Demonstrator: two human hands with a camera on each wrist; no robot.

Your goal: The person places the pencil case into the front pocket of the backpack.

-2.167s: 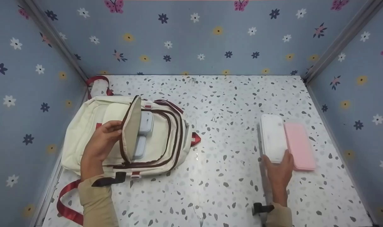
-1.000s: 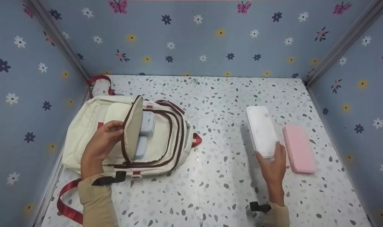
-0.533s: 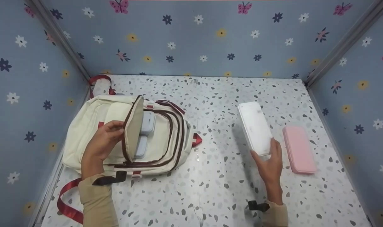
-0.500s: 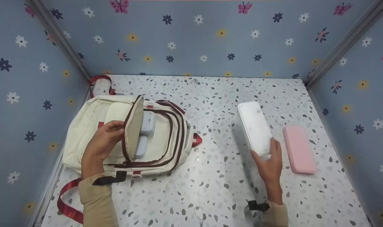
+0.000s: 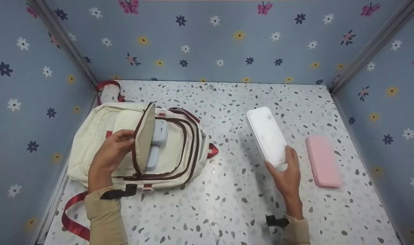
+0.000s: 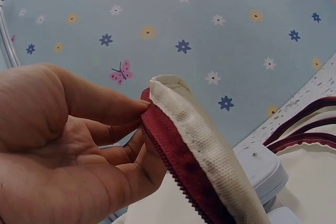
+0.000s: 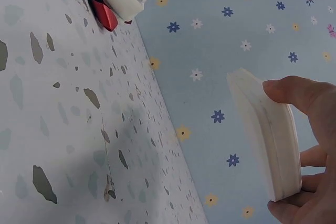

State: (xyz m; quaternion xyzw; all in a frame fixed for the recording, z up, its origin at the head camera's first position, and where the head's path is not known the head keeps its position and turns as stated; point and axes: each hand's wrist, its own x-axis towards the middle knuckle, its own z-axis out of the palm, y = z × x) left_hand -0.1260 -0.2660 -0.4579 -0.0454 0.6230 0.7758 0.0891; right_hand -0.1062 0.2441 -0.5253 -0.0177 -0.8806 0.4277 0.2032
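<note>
A cream backpack with dark red zips lies on the left of the speckled tabletop. My left hand pinches the zipped edge of its front pocket flap and holds it raised. Inside the pocket sit two pale blue-grey boxes, partly hidden by the flap. In the left wrist view, thumb and fingers close on the red zip tape. My right hand grips the near end of a long white case, held above the tabletop and tilted, its shadow beneath. The right wrist view shows the case between thumb and fingers.
A pink case lies flat on the tabletop at the right. Red straps spread from the backpack on the left. Flower-patterned walls enclose the back and both sides.
My right hand has lifted the white case from beside the pink one and carried it left toward the backpack. My left hand keeps holding the flap in place.
</note>
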